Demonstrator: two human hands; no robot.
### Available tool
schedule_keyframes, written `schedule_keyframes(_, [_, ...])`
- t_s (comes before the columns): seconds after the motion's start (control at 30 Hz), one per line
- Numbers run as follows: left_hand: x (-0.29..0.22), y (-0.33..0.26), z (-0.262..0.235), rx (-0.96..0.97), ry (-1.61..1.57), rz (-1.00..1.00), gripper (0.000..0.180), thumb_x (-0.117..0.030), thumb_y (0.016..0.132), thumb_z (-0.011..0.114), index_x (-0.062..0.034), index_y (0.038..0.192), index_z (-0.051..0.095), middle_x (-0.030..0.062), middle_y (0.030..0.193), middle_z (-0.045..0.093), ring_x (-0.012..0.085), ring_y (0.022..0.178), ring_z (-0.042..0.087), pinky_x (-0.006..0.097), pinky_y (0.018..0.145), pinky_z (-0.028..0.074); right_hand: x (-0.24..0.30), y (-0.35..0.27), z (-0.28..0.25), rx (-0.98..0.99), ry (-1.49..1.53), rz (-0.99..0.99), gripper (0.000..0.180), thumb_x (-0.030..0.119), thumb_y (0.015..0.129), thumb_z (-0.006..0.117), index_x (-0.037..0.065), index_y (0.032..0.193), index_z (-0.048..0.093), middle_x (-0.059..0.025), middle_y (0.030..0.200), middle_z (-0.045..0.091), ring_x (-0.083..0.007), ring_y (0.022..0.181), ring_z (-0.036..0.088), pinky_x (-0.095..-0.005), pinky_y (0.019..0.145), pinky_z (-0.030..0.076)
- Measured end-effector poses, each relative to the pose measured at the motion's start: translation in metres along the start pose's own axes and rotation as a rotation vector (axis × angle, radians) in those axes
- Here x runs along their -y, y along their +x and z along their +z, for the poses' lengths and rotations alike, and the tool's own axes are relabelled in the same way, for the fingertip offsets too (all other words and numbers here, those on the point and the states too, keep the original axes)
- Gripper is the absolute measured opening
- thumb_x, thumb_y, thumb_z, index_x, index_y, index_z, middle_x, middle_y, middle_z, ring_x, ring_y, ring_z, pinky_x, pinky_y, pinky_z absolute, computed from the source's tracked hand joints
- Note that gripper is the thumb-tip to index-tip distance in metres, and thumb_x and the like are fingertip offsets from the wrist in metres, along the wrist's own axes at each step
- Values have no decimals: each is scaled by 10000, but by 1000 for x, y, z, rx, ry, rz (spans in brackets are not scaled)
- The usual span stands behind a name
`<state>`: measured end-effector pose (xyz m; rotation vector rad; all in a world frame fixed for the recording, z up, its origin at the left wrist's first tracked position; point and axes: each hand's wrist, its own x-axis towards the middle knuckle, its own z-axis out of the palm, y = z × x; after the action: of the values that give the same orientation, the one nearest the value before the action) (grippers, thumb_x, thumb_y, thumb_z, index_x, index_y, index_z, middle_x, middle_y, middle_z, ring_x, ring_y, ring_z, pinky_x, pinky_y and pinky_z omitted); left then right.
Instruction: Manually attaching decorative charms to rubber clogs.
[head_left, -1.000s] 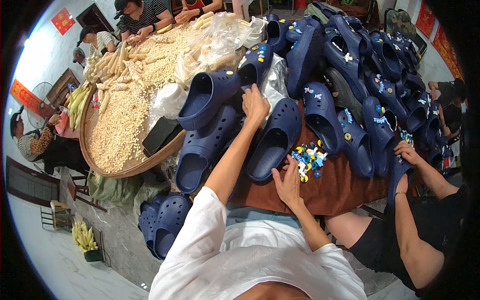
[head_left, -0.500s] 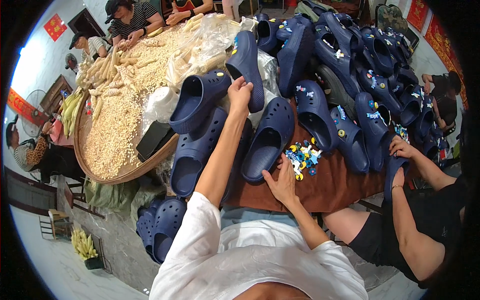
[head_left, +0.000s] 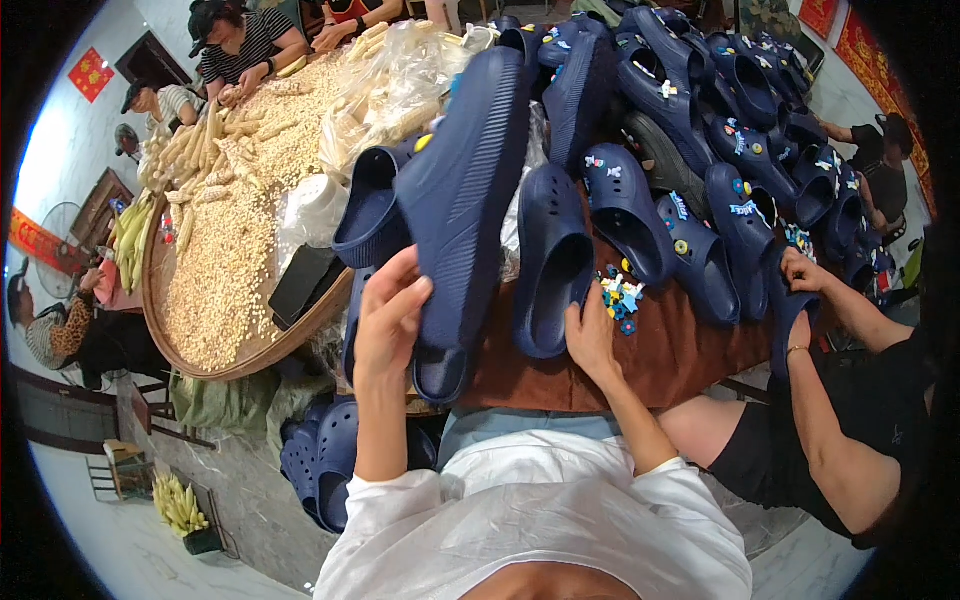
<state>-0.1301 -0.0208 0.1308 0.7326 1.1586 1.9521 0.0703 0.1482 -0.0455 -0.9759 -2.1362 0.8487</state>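
My left hand is closed on the heel end of a navy foam clog, raised with its ribbed side and sole toward me. A second navy clog lies upright on the brown cloth, its opening toward me. My right hand grips this one at the right edge of its heel. Small colourful shoe charms are heaped on the cloth just right of that hand. Behind the raised clog, another clog with a yellow charm is partly hidden.
A large pile of navy clogs, many with charms, covers the table's right side. At left, a round wicker tray holds corn kernels and cobs, with a black phone-like object. A co-worker's hands hold a clog at right. More clogs sit low left.
My left hand has brought the raised clog nearer to me, so it looks much larger. The clog under my right hand has turned more upright and shifted slightly right.
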Motion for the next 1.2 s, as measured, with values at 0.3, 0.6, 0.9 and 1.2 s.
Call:
schedule_keyframes(0.3, [-12, -48, -29, -149, -132, 72, 487, -23, 838, 649, 107, 1295, 539, 155, 1169, 667, 92, 879, 633, 169, 736, 483, 17, 135, 24, -26, -5, -180, 562, 165, 906, 494, -69, 1398, 355, -355, 1252, 547, -506, 1102, 567, -534, 961, 448])
schedule_keyframes(0.6, [-2, -70, -17, -146, -42, -4, 419, -34, 830, 681, 66, 1231, 610, 99, 1078, 694, 133, 941, 651, 240, 862, 497, 33, 223, 73, 126, 311, -147, 503, 242, 978, 493, -18, 1404, 419, -298, 1237, 597, -433, 1088, 621, -469, 958, 475])
schedule_keyframes(0.9, [35, -91, 31, -24, 434, -51, 339, 58, 811, 620, 58, 1150, 636, -5, 905, 506, 68, 817, 481, 203, 709, 404, -40, 108, 31, 191, 430, -125, 256, 51, 908, 527, 13, 1141, 628, -121, 944, 623, -223, 847, 630, -330, 761, 502])
schedule_keyframes(1.2, [110, -146, 54, 65, 960, 56, 377, 31, 809, 649, 5, 1184, 618, 111, 873, 545, 164, 612, 540, 287, 546, 443, -21, 17, -38, 233, 736, 353, 294, 177, 1064, 458, 59, 1299, 589, 25, 978, 595, -44, 833, 540, -192, 690, 459])
